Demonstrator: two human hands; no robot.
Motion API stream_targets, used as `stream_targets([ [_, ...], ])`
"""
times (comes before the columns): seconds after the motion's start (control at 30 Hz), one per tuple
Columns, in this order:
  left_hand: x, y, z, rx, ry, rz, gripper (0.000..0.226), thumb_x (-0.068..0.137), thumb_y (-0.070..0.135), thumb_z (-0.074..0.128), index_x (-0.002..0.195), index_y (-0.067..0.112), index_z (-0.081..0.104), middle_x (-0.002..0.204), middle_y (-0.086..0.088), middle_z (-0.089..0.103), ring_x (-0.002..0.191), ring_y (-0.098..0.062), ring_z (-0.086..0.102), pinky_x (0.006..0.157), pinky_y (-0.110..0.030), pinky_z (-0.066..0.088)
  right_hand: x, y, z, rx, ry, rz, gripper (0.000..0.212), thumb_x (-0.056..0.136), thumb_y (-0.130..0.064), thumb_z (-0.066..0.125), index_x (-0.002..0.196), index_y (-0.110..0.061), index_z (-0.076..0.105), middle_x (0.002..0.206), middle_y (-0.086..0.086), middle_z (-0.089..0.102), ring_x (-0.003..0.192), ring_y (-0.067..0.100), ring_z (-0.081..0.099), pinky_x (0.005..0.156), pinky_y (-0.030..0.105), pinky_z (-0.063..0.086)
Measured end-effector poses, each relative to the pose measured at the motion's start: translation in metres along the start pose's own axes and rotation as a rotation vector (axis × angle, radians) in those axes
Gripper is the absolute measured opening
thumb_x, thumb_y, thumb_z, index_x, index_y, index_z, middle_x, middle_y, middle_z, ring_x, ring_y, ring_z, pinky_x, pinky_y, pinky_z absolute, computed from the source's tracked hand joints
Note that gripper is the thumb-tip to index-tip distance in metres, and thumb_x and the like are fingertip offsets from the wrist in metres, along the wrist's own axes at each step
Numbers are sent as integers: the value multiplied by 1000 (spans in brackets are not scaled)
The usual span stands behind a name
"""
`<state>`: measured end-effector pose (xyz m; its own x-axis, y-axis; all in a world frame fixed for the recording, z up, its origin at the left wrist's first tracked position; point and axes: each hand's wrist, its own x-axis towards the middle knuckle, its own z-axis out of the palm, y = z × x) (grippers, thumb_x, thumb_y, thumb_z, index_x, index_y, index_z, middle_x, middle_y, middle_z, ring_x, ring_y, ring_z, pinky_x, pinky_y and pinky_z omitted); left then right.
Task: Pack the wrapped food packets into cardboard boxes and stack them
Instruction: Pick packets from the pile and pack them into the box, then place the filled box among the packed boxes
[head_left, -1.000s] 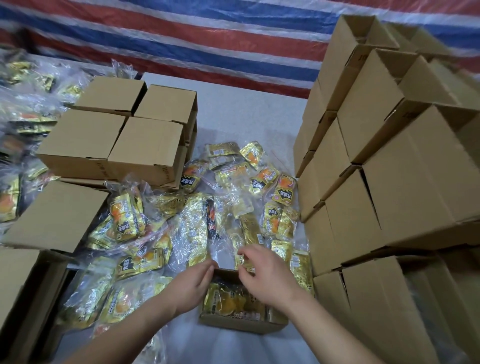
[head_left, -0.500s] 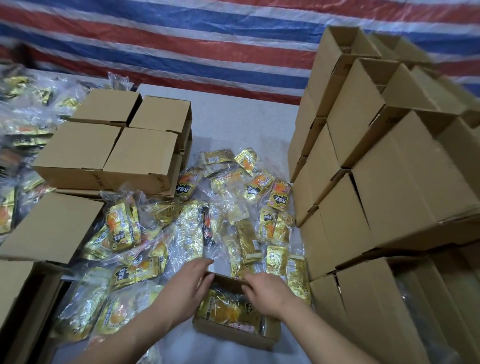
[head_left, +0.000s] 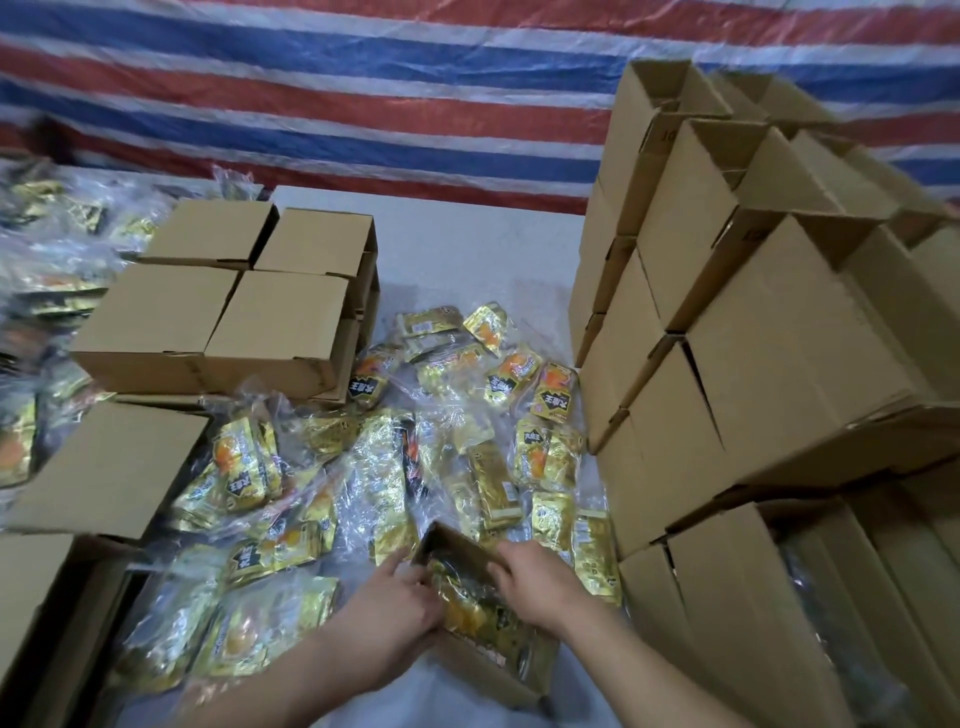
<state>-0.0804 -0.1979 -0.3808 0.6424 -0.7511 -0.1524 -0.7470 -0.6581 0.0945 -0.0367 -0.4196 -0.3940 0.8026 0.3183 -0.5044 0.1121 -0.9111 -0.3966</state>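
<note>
Both hands (head_left: 457, 592) on the open box (head_left: 483, 649), tucking packets.
Left hand (head_left: 395, 605) presses the packets (head_left: 467, 608) down, right hand (head_left: 535, 584) grips the far flap; overfilled, they could bulge and block closing.

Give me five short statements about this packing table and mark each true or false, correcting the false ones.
1. Both hands are at the small open box near the front edge. True.
2. That box is empty. False: gold packets already lie inside it.
3. The closed boxes sit to the left of the loose packets. True.
4. The tall stack of boxes stands on the left. False: it stands on the right.
5. The backdrop is a plain white sheet. False: it is a striped tarp in red, blue and white.
</note>
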Motion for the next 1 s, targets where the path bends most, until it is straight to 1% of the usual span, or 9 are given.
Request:
stream_targets([
  [0.07, 0, -1, -6, -8, -5, 13, 21, 70, 51, 71, 64, 33, 62, 63, 20, 60, 71, -1, 59, 81, -19, 52, -7, -1, -7, -2, 0, -1, 15, 104, -30, 44, 89, -26, 45, 76, -5, 48, 72, 20, 52, 57, 31, 35],
  [0.17, 4, -11, -36, -102, 120, 32, 20, 90, 43, 59, 77, 30, 63, 77, 16, 63, 84, -8, 59, 86, -23, 42, -24, -4, -35, 22, 66, 7, 8, 103, -31, 43, 98, -29, 49, 84, -4, 56, 75, 19, 56, 56, 30, 36],
  [0.23, 13, -17, -70, -141, 218, 66, 20, 95, 39, 55, 81, 26, 62, 82, 10, 61, 88, -15, 57, 86, -23, 38, -39, -10, -67, 62, 146, 25, 15, 103, -31, 45, 112, -28, 56, 96, -1, 64, 80, 18, 60, 63, 30, 44],
  [0.33, 29, -24, -132, -166, 293, 110, 24, 91, 43, 58, 80, 22, 60, 81, 6, 58, 86, -17, 55, 82, -24, 40, -64, -23, -119, 101, 266, 53, 13, 102, -33, 47, 103, -25, 58, 95, -4, 63, 86, 17, 61, 76, 37, 53],
  [0.47, 48, -20, -205, -149, 316, 217, 35, 97, 51, 50, 88, 20, 65, 89, 7, 62, 91, -15, 57, 89, -34, 47, -106, -32, -177, 157, 406, 98, 9, 101, -37, 50, 102, -33, 58, 84, -10, 61, 72, 3, 58, 55, 22, 42],
  [0.67, 54, 4, -265, -283, 397, 307, 32, 92, 53, 56, 92, 23, 66, 91, 14, 59, 95, -4, 55, 101, -42, 45, -175, -46, -221, 6, 516, 143, 15, 103, -38, 46, 110, -31, 57, 84, -13, 55, 73, 1, 57, 55, 15, 39],
  [0.8, 63, 31, -288, -287, 416, 413, 31, 92, 54, 59, 94, 24, 68, 93, 15, 61, 95, -2, 54, 93, -33, 49, -223, -42, -233, -102, 573, 189, 23, 103, -40, 47, 123, -32, 55, 86, -16, 49, 71, -1, 50, 52, 12, 35],
  [0.9, 82, 59, -301, -323, 385, 501, 29, 91, 48, 66, 92, 19, 71, 92, 10, 65, 96, -7, 57, 90, -28, 48, -264, -27, -238, -129, 575, 248, 13, 102, -44, 44, 114, -43, 45, 81, -19, 47, 69, -2, 50, 51, 15, 38],
  [1.0, 110, 90, -309, -315, 361, 613, 25, 91, 41, 69, 89, 16, 72, 88, 6, 68, 93, -11, 61, 102, -26, 40, -298, -4, -242, -140, 586, 332, 9, 99, -49, 43, 94, -45, 36, 83, -17, 53, 74, 0, 54, 59, 19, 44],
])
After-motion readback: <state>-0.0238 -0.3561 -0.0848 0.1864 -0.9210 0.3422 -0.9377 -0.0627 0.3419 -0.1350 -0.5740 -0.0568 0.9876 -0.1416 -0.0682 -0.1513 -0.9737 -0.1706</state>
